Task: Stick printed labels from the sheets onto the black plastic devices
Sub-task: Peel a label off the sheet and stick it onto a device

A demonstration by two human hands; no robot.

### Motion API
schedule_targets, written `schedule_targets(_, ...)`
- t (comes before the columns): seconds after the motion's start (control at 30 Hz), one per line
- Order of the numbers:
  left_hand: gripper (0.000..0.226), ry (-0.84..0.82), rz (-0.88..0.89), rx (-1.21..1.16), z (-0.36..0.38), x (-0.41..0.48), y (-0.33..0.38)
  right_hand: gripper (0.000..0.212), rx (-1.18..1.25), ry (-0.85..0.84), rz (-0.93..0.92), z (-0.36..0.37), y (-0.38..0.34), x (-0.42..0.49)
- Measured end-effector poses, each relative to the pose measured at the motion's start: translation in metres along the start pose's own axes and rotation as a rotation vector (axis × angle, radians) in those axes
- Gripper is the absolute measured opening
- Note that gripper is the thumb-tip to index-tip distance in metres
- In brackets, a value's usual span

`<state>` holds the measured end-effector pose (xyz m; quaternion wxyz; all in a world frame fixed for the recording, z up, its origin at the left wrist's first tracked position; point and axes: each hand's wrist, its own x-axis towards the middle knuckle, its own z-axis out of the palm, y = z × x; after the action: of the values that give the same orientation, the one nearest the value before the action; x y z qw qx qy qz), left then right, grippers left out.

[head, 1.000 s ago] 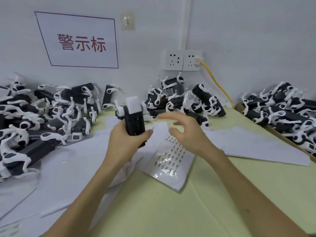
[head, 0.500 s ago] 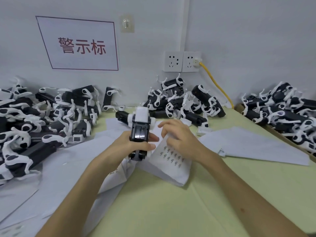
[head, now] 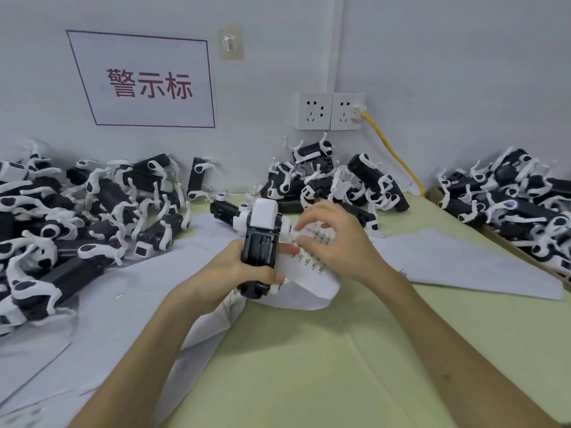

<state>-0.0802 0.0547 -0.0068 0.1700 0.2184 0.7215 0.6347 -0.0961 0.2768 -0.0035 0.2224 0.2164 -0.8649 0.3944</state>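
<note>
Head view, centre of frame: the left hand [head: 234,270] is clamped round a black plastic device [head: 261,242] above the worktop [head: 309,366]. Just to its right, the right hand [head: 336,242] pinches at the label sheet [head: 312,261]. Probable step: peeling a label, though whether one is free cannot be told. The next move calls for pressing it flat on the device.

Head cam, fwd-down, prob. close
</note>
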Motion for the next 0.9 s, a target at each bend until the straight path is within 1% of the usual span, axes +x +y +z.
schedule_targets(0.07,0.045,0.023,0.014,0.011,0.0015,0.0013,-0.0005,0.009,0.043,-0.037,0.016,-0.0003,-0.002,-0.0003)
schedule_targets(0.17,0.039,0.06,0.028,0.016,0.0027,0.003,-0.0017,0.01,0.086,-0.112,0.085,-0.0023,-0.0025,-0.0007)
schedule_targets(0.23,0.035,0.063,0.037,0.04,0.0038,0.0033,-0.0028,0.01,0.107,-0.126,0.111,-0.0037,-0.0028,-0.0012)
schedule_targets(0.33,0.034,0.066,0.042,0.071,0.0046,0.0031,-0.0044,0.008,0.125,-0.123,0.121,-0.0037,-0.003,-0.0017)
schedule_targets(0.47,0.044,0.062,0.049,0.077,0.0065,0.0031,-0.0048,0.012,0.137,-0.104,0.114,-0.0018,-0.0013,-0.001)
schedule_targets(0.57,0.047,0.071,0.062,0.061,0.0081,0.003,-0.0031,0.013,0.18,-0.059,0.117,0.0005,0.0003,-0.0011)
schedule_targets(0.67,0.047,0.077,0.06,0.045,0.0087,0.0026,-0.0017,0.012,0.21,-0.036,0.11,0.0008,0.0015,-0.0007)
schedule_targets(0.77,0.046,0.095,0.052,0.033,0.0089,0.0033,-0.0006,0.009,0.229,-0.058,0.099,-0.0001,0.0026,-0.0015)
schedule_targets(0.83,0.046,0.108,0.037,0.005,0.008,0.004,-0.0001,0.007,0.275,-0.068,0.109,-0.0014,0.0036,-0.0011)
schedule_targets(0.9,0.052,0.133,0.026,-0.021,0.0067,0.0046,-0.0007,0.007,0.385,-0.062,0.142,-0.0034,0.0038,0.0006)
